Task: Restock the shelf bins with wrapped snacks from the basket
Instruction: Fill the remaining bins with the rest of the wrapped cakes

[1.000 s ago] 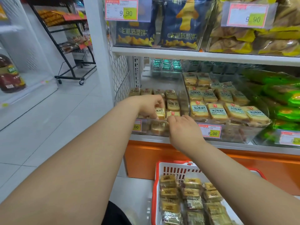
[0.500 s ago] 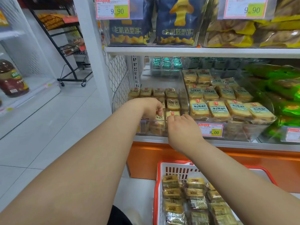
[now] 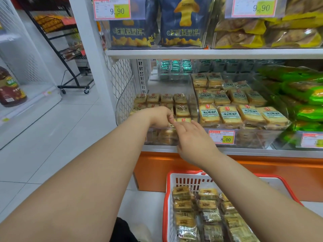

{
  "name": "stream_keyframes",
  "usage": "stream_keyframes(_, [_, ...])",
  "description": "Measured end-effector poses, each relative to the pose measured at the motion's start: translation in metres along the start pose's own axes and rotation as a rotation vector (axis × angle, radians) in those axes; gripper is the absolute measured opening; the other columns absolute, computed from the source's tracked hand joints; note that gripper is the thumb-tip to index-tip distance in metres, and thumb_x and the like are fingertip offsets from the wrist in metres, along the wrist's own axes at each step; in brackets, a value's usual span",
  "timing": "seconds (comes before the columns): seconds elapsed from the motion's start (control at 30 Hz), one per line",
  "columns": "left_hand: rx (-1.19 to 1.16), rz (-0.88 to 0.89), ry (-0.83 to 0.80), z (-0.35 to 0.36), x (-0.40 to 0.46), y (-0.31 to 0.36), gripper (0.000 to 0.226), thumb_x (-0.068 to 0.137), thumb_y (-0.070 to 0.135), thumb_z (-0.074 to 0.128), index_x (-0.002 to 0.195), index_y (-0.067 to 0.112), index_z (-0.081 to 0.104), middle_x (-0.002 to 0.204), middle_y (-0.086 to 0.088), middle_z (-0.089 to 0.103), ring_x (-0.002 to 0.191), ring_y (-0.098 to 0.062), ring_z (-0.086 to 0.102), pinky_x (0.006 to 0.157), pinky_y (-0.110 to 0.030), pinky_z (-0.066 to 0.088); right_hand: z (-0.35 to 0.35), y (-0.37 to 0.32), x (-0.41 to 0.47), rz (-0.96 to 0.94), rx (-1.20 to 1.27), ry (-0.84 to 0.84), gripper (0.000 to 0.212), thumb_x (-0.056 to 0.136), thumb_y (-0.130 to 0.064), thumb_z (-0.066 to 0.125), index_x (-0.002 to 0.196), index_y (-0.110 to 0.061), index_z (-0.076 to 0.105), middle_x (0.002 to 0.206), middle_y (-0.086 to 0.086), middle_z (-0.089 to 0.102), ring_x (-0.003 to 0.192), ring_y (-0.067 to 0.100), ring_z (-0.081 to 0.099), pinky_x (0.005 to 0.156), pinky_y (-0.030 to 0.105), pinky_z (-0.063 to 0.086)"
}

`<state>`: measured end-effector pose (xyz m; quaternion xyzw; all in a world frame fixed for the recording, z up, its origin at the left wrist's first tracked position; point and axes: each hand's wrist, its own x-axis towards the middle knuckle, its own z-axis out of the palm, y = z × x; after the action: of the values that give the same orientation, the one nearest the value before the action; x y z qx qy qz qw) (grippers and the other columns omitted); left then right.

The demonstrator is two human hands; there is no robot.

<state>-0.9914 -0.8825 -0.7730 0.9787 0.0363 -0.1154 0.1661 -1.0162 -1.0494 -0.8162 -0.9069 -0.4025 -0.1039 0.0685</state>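
Two hands — left hand [image 3: 160, 117], right hand [image 3: 194, 138] — one basket [image 3: 167, 198], three price tags visible.

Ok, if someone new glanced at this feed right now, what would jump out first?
Two bare forearms fill the frame, the left hand and right hand meeting at the front of the left clear bin of wrapped snacks. Below them sits the red-rimmed basket, still loaded with packets, and bright green bags glow at right.
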Motion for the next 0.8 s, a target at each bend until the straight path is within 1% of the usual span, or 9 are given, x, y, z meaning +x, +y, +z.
stream_keyframes(0.1, [-0.122,-0.024,0.024,0.003,-0.007,-0.005,0.032,0.090,-0.001,0.045,0.112,0.018,0.060,0.114,0.000,0.056,0.103,-0.016,0.052,0.082,-0.026,0.039,0.004,0.006,-0.025,-0.023,0.261,0.262,0.051,0.083,-0.006,0.056,0.133,-0.011,0.053,0.131,0.005,0.057,0.127,0.021,0.046,0.117,0.036,0.023])
stream_keyframes(0.17, [-0.166,-0.055,0.049,0.007,-0.011,-0.005,0.033,0.092,-0.001,0.040,0.116,0.016,0.055,0.109,0.002,0.051,0.094,-0.015,0.050,0.073,-0.027,0.038,0.012,0.008,-0.046,0.026,0.359,0.361,0.041,0.082,-0.002,0.058,0.122,-0.014,0.060,0.121,0.001,0.062,0.119,0.016,0.050,0.112,0.038,0.033])
stream_keyframes(0.23, [-0.173,-0.074,0.105,0.014,-0.019,0.000,0.028,0.095,0.002,0.038,0.112,0.019,0.052,0.104,0.001,0.052,0.083,-0.014,0.051,0.064,-0.029,0.039,0.019,0.009,-0.065,0.114,0.417,0.344,0.037,0.085,-0.003,0.057,0.119,-0.016,0.061,0.119,-0.001,0.062,0.116,0.014,0.051,0.105,0.033,0.040])
stream_keyframes(0.33, [-0.060,-0.087,0.252,0.027,-0.034,0.009,0.018,0.099,0.012,0.038,0.105,0.023,0.051,0.108,-0.002,0.056,0.090,-0.018,0.055,0.078,-0.039,0.049,0.022,0.009,-0.086,0.238,0.484,0.247,0.033,0.093,-0.012,0.052,0.125,-0.019,0.059,0.121,-0.005,0.061,0.115,0.012,0.054,0.093,0.022,0.040])
stream_keyframes(0.4, [0.037,-0.093,0.321,0.035,-0.049,0.015,0.018,0.102,0.022,0.035,0.108,0.020,0.053,0.108,-0.006,0.058,0.090,-0.022,0.057,0.079,-0.040,0.049,0.019,0.010,-0.101,0.330,0.551,0.211,0.033,0.097,-0.016,0.049,0.129,-0.022,0.056,0.123,-0.009,0.059,0.114,0.010,0.054,0.090,0.022,0.041])
stream_keyframes(0.47, [0.113,-0.061,0.410,0.048,-0.064,0.022,0.024,0.101,0.024,0.040,0.116,0.016,0.056,0.116,-0.008,0.060,0.102,-0.029,0.057,0.086,-0.040,0.046,0.020,0.013,-0.118,0.432,0.642,0.193,0.031,0.098,-0.018,0.048,0.127,-0.024,0.056,0.120,-0.012,0.059,0.110,0.008,0.055,0.087,0.023,0.043])
stream_keyframes(0.6, [-0.046,0.069,0.638,0.091,-0.100,0.051,0.025,0.096,0.018,0.051,0.119,0.015,0.061,0.126,-0.004,0.057,0.118,-0.024,0.048,0.100,-0.037,0.037,0.041,0.026,-0.149,0.625,0.785,0.154,0.022,0.098,-0.022,0.051,0.119,-0.025,0.057,0.108,-0.008,0.066,0.094,0.013,0.061,0.073,0.028,0.046])
stream_keyframes(0.7, [-0.216,0.064,0.544,0.143,-0.121,0.077,0.025,0.099,0.020,0.049,0.119,0.020,0.062,0.123,0.002,0.058,0.116,-0.018,0.048,0.096,-0.031,0.038,0.065,0.036,-0.169,0.729,0.763,0.021,0.017,0.097,-0.022,0.051,0.113,-0.023,0.059,0.085,-0.009,0.064,0.068,0.012,0.060,0.057,0.026,0.044])
stream_keyframes(0.8, [-0.328,-0.027,0.319,0.207,-0.132,0.088,0.025,0.099,0.024,0.048,0.119,0.026,0.062,0.123,0.006,0.060,0.110,-0.016,0.056,0.089,-0.031,0.048,0.093,0.044,-0.189,0.753,0.745,-0.129,0.016,0.095,-0.017,0.053,0.108,-0.017,0.062,0.082,-0.006,0.064,0.065,0.014,0.059,0.069,0.035,0.050])
